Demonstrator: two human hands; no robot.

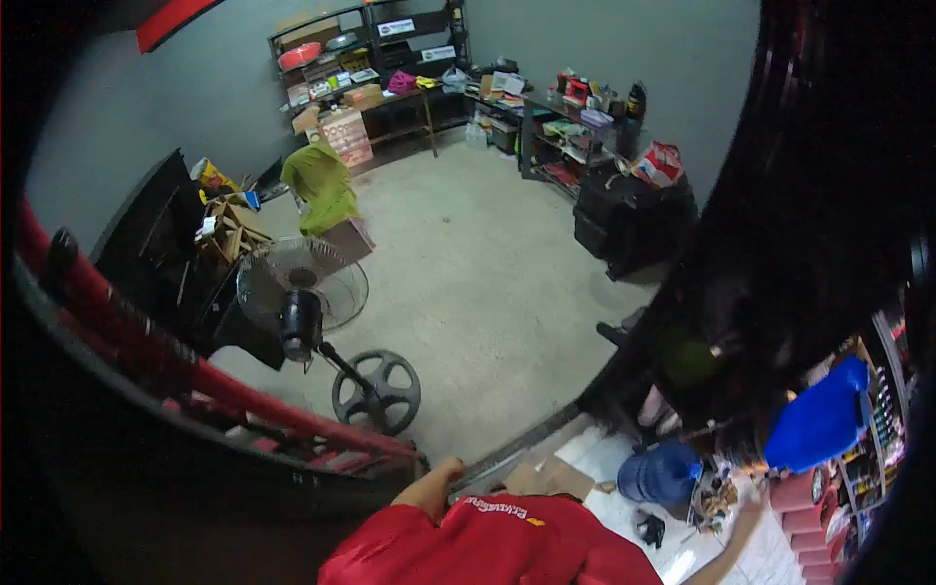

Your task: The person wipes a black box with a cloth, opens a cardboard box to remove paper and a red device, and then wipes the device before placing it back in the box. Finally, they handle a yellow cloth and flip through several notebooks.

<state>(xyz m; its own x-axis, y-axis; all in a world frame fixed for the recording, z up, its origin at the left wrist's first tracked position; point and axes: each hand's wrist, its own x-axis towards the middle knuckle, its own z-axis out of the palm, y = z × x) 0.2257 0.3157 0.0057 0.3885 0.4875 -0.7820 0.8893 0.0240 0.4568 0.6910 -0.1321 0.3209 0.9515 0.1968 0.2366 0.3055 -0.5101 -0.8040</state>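
My left hand (450, 470) is at the lower end of a dark door panel (361, 487), close to the door sill (517, 448). Its fingers are mostly hidden from this angle. Out to the right, my right hand (753, 499) is small and blurred, between an open box of odds and ends (717, 497) and a stack of red containers (809, 517). A blue water jug (658, 475) lies on its side on the white floor nearby. Flattened cardboard (551, 478) rests by the sill, in front of my red shirt.
Beyond the doorway stand a pedestal fan (302, 322), a green-draped object (322, 185) and a black case (634, 219). Loaded shelves (370, 58) line the back wall. A red ladder (234, 390) leans along the left. A blue bin (819, 414) sits at right.
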